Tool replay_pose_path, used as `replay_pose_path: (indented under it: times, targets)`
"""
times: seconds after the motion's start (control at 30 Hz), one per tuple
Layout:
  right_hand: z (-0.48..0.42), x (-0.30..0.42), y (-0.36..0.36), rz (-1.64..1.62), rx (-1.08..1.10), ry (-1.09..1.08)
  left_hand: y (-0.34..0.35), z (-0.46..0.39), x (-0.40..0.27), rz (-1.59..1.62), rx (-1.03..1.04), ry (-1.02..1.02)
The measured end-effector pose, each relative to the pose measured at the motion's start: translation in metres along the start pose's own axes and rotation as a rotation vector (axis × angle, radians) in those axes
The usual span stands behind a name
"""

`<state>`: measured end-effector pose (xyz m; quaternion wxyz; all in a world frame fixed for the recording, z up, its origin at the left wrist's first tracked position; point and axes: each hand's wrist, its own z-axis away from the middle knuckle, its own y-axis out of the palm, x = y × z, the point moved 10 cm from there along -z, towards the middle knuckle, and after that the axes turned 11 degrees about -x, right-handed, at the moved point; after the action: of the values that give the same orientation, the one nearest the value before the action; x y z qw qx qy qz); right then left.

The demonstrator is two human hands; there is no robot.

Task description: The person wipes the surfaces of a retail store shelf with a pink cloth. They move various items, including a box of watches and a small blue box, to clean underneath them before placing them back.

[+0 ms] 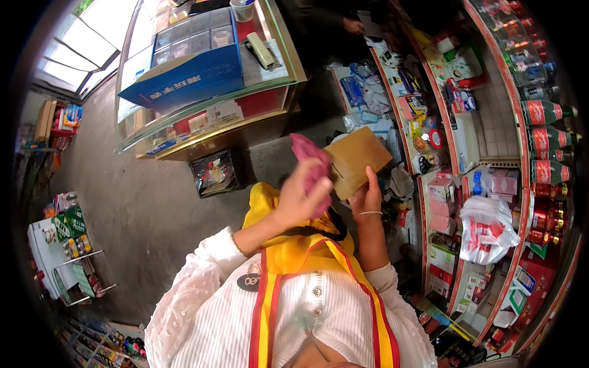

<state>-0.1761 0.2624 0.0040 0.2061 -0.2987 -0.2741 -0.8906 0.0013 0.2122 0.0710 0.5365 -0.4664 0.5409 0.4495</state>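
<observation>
My left hand (301, 195) is closed on a crumpled pink cloth (310, 161), which hangs out above and below the fingers. This cloth lies against the left side of a flat-faced brown box (360, 158), perhaps cardboard or wood, with a short dark slit or mark near its left edge. My right hand (366, 195) holds the box from its lower side, the thumb up along the near edge and the other fingers mostly hidden beneath. Both hands are in front of my yellow apron (294, 262) with red trim. The left hand is slightly blurred.
Ahead stands a glass display counter (207, 133) bearing a blue box (198, 80) and a stapler-like tool (260, 50). A black-lined bin (214, 172) sits on the floor. Shelves (517, 115) of bottles and packages fill the right, with a white plastic bag (488, 230). Another person's hand (353, 25) shows at the top.
</observation>
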Motion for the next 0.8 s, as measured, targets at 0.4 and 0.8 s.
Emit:
replay_pose_path:
  times: [0.4,0.8]
  targets:
    - [0.044,0.021,0.054,0.113,0.213,-0.205,-0.082,-0.006,0.078,0.130,-0.124,-0.270]
    - [0.084,-0.148,0.148,0.815,0.699,0.157,-0.182,0.111,0.101,0.853,-0.545,-0.537]
